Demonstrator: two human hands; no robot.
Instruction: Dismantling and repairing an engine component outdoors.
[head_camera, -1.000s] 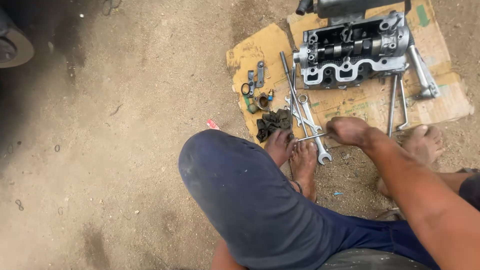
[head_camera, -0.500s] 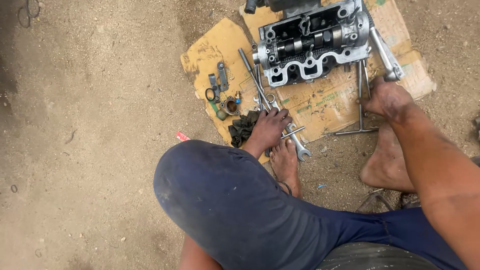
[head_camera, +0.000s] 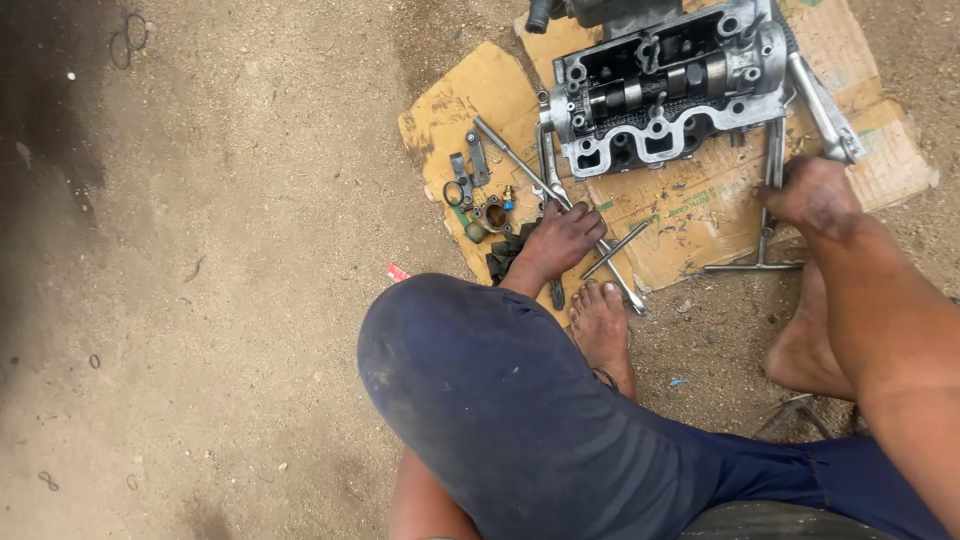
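Now left hand (head_camera: 560, 240) rests on wrenches (head_camera: 610, 262); right hand (head_camera: 812, 195) grips T-handle wrench (head_camera: 772, 160).

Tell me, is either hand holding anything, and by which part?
The right hand rests on the T-handled wrench, about midway along its shaft. The left hand lies over the spanners on the cardboard; whether it grips one cannot be told.

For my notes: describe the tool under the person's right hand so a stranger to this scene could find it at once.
Start at the grey engine cylinder head on the torn cardboard sheet. Just below its right end, the right hand rests on a T-handle wrench: a thin upright steel shaft ending in a crossbar near the cardboard's lower edge. Unlike the slanted spanners by the left hand, it is T-shaped.
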